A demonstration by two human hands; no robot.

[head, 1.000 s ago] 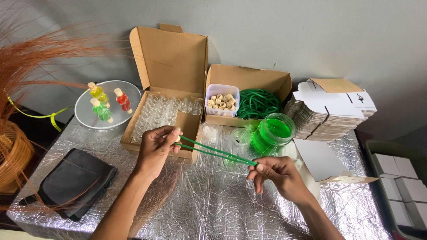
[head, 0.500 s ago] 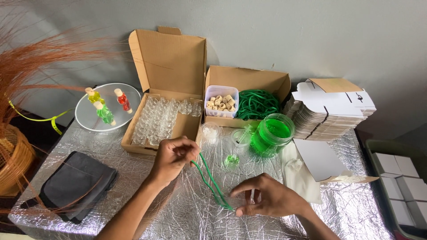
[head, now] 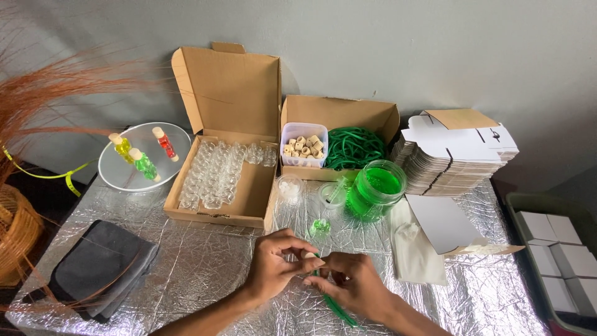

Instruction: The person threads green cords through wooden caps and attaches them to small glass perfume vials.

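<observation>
Down at the bottom middle of the frame, the left hand [head: 273, 264] and right hand [head: 354, 283] met, fingers pinched tight on a green cord [head: 339, 309]. Its long line ran from the fingertips down toward the lower right, over the shiny foil table [head: 205, 274], below a green jar [head: 375, 190].

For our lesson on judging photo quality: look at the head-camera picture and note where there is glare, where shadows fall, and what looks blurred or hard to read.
Head view: even, soft light; the crinkled foil table cover scatters bright glints; a soft shadow sits inside the open cardboard box; the left hand and right hand meet over a green cord, hiding what the fingertips pinch; the dried grass at the left edge looks soft.
</observation>
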